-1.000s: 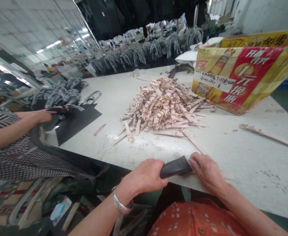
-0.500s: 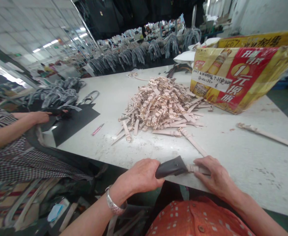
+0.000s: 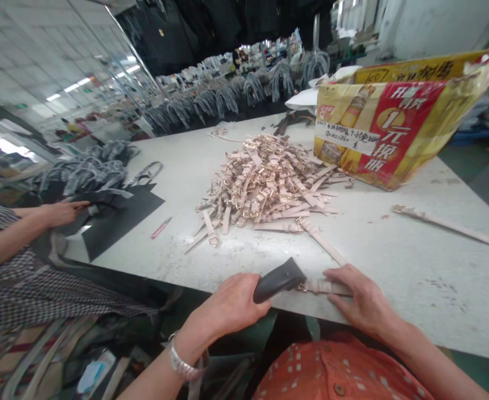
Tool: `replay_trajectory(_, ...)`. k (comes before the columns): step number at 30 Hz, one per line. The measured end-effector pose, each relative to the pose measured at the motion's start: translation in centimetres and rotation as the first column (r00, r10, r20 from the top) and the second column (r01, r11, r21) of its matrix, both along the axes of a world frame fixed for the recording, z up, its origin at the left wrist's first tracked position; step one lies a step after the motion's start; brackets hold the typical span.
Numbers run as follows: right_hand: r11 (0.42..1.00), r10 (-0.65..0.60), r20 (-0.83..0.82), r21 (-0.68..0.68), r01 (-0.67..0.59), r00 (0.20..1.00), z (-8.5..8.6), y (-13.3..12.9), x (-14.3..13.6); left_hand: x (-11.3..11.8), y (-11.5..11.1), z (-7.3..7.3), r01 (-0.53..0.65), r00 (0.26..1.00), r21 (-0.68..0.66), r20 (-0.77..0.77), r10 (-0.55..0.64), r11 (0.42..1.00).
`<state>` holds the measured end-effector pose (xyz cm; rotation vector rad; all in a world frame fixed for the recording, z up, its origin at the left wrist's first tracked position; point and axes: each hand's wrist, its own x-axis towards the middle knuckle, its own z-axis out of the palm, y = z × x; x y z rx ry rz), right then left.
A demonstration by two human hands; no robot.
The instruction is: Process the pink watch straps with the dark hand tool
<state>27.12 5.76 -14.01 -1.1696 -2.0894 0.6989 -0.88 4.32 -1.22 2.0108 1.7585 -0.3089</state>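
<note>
Our left hand [image 3: 228,305] is wrapped around the dark grey, wedge-shaped tool [image 3: 278,279], fingers curled tight on its handle end, right at the near edge of the white worktable [image 3: 415,261]. The tool's broad end sits just right of that hand, touching the pale pink leather strap [image 3: 323,287] that lies flat on the table. Our right hand [image 3: 363,303] is spread narrow and flat over the strap's far end, fingertips pressing it down rather than gripping it.

Straight ahead of both hands we see the big heap of pale pink straps with gold buckles [image 3: 265,180], and one loose strap [image 3: 322,241] trails from the heap toward our right hand. Further ahead and to the right stands the red and yellow printed cardboard box [image 3: 394,133]. Off to the right of our right hand lies a long pale strip [image 3: 444,224], well apart. Far to the left, a co-worker's hand [image 3: 59,213] rests on black sheet material [image 3: 119,214], with a small pink tool [image 3: 160,228] lying nearby.
</note>
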Motion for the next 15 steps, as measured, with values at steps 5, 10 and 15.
replay_trajectory(5, 1.0, 0.026, -0.014, -0.008, -0.026, 1.0, 0.7, 0.0, -0.1, 0.4, -0.2, -0.3, -0.01, 1.0, -0.011, 0.001, 0.01, 1.0)
replay_trajectory(10, 0.997, 0.057, 0.042, -0.059, -0.054, 0.997, 1.4, -0.1, -0.1, 0.8, -0.1, -1.2, -0.029, 0.998, -0.008, 0.047, 0.03, 1.0)
replay_trajectory(15, 0.993, 0.081, 0.059, -0.087, -0.076, 0.995, 1.5, -0.1, 0.0, 0.1, -0.9, -0.4, -0.029, 0.998, -0.041, 0.046, 0.031, 0.999)
